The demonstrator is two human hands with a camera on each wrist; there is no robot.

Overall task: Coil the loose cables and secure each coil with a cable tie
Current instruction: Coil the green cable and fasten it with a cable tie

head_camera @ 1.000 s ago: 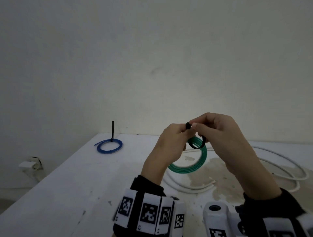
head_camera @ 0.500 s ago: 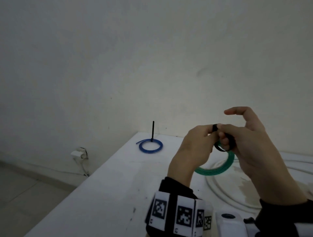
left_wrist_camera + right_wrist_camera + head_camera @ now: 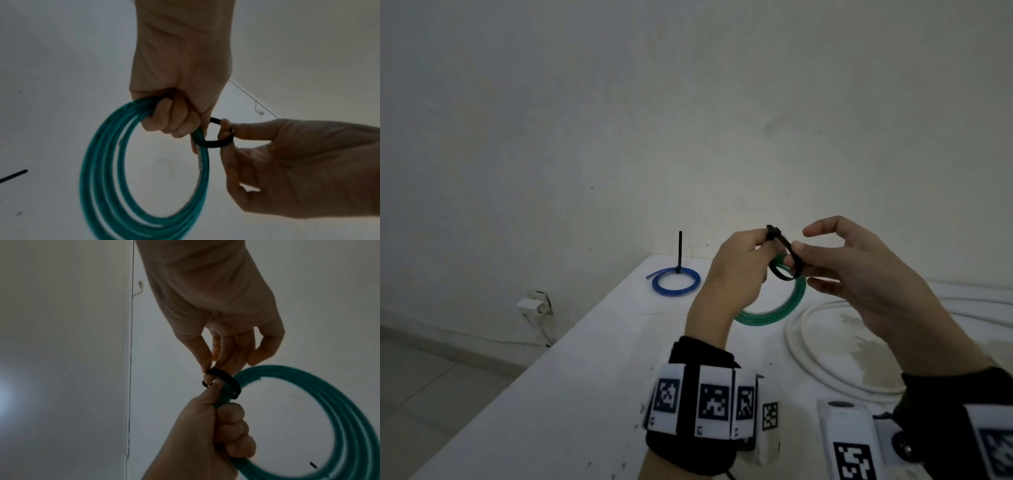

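Observation:
My left hand (image 3: 760, 245) grips a green cable coil (image 3: 774, 313) in its fist above the white table, and the coil hangs below it. A black cable tie (image 3: 786, 253) is looped loosely around the coil strands, its head at my left thumb. My right hand (image 3: 799, 255) pinches the tie's strap just right of the head, index finger lifted. In the left wrist view the tie (image 3: 213, 143) rings the coil (image 3: 98, 178) beside my right fingertips (image 3: 226, 129). The right wrist view shows the same pinch on the tie (image 3: 224, 379) above my left fist (image 3: 226, 426).
A blue coil (image 3: 676, 282) lies at the table's far left corner, its black tie tail (image 3: 680, 250) standing upright. Thick white cable (image 3: 825, 359) loops over the table's right side. The table edge (image 3: 585, 342) drops to the floor on the left, by a wall socket (image 3: 534, 305).
My right hand has slid off the tie head along the strap and its index finger has lifted. The head view has swung left then partly back.

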